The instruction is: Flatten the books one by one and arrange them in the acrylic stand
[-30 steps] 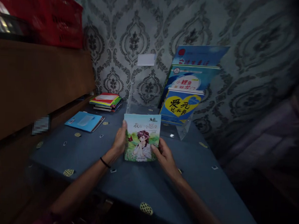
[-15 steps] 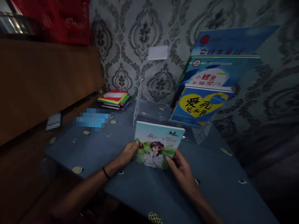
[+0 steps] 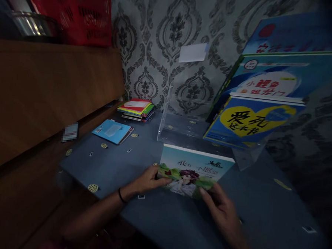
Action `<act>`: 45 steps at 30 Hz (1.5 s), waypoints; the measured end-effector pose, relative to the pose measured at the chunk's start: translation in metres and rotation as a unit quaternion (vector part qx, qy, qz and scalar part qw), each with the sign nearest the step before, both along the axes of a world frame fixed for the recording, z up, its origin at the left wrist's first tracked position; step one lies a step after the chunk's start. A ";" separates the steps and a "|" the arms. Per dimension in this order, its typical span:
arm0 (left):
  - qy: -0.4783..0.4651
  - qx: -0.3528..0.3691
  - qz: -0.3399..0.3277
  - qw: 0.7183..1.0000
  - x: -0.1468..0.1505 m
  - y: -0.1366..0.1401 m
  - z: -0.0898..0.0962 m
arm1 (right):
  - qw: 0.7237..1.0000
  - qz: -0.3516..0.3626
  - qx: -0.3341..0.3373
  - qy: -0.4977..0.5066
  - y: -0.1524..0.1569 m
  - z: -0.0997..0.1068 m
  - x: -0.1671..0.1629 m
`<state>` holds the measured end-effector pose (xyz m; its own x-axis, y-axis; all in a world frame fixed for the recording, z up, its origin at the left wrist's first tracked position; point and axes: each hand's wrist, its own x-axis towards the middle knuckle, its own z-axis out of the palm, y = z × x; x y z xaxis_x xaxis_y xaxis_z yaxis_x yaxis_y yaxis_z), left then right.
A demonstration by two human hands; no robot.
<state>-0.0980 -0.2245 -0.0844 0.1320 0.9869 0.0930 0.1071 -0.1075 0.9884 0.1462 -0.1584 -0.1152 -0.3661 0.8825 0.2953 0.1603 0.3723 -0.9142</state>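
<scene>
A book (image 3: 191,170) with a green and light-blue cover and a drawn figure is held between my two hands, its cover towards me and its top edge leaning back. My left hand (image 3: 149,179) grips its left edge, thumb across the front. On the lower right edge, my right hand (image 3: 220,205) pinches it with the thumb in front; the fingers behind are partly hidden. Just beyond the book stands a clear acrylic rack (image 3: 162,115). On the rack's right side a blue book with a yellow heart (image 3: 238,121) leans in front of a larger blue-green book (image 3: 268,76).
A light-blue book (image 3: 112,131) lies on the blue patterned tablecloth (image 3: 113,166) at left, near a stack of colourful books (image 3: 136,106). A wooden cabinet (image 3: 53,85) bearing a red basket (image 3: 88,16) and a metal bowl (image 3: 34,24) borders the table. The patterned wall rises behind.
The view has shifted, so the rack and its books appear larger and farther right. The held book now tilts back more, and my left thumb has come across its front.
</scene>
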 end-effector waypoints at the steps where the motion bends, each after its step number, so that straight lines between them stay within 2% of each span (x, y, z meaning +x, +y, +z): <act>1: 0.003 -0.008 -0.004 1.000 0.000 0.000 0.001 | 1.000 -0.004 0.003 -0.003 0.000 -0.001 0.000; 8: 0.009 -0.033 -0.006 0.999 0.001 0.000 0.009 | 0.999 -0.033 0.023 -0.034 -0.002 -0.002 0.004; 14: -0.033 -0.040 0.006 0.999 0.000 -0.001 0.001 | 0.997 -0.039 0.021 -0.059 -0.001 -0.001 0.008; 17: -0.006 -0.049 0.005 0.999 -0.002 -0.001 -0.003 | 0.997 -0.044 0.023 -0.061 0.000 0.002 0.006; 20: 0.017 -0.059 0.012 0.998 -0.004 0.001 -0.004 | 0.997 -0.034 0.027 -0.057 0.000 0.005 0.004; 25: -0.020 -0.058 -0.015 0.998 -0.004 0.003 -0.004 | 0.998 -0.016 0.026 -0.055 0.000 0.005 0.003; 31: 0.012 -0.068 0.038 0.997 -0.004 0.004 -0.010 | 0.999 0.007 0.026 -0.033 -0.001 0.008 0.001; 34: -0.001 -0.056 0.039 0.998 -0.004 0.004 -0.011 | 0.999 0.019 0.011 -0.030 -0.002 0.012 -0.001; 40: -0.004 -0.067 0.036 0.997 -0.003 0.005 -0.006 | 0.999 0.021 0.008 -0.024 -0.004 0.017 -0.001; 45: -0.018 -0.057 0.018 0.998 0.000 0.008 -0.002 | 1.000 0.010 0.012 -0.022 -0.001 0.013 0.001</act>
